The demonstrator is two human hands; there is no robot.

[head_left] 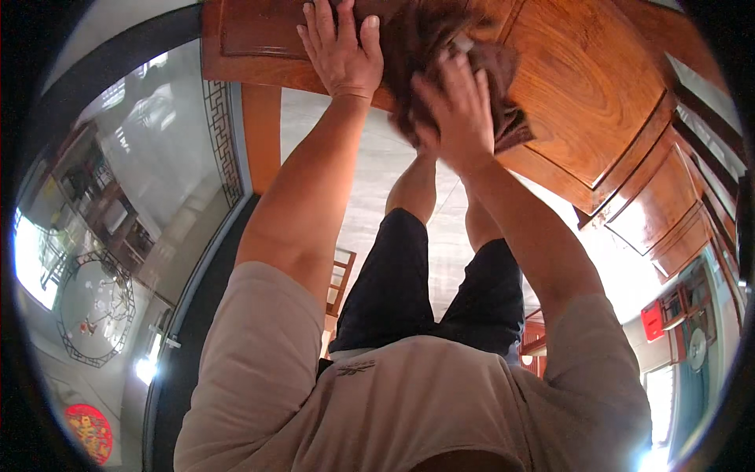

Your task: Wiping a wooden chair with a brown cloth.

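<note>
My left hand (348,56) rests palm down on a polished wooden surface (262,29), its fingers spread and nothing in its grasp. Just to its right, my right hand (457,112) is on a bunched dark brown cloth (407,41). Motion blurs the hand and part of the cloth. The cloth lies over the wood, and a fold of it hangs past the near edge. Beside the cloth, a framed wooden panel (590,88) with swirling grain belongs to the same furniture. What lies under the cloth is hidden.
A glass door (159,130) with dark lattice trim stands at my left. More wooden panelled furniture (655,200) extends at the right. My legs stand on the pale floor (365,159) below the wood's edge. A wooden chair (341,280) shows behind me.
</note>
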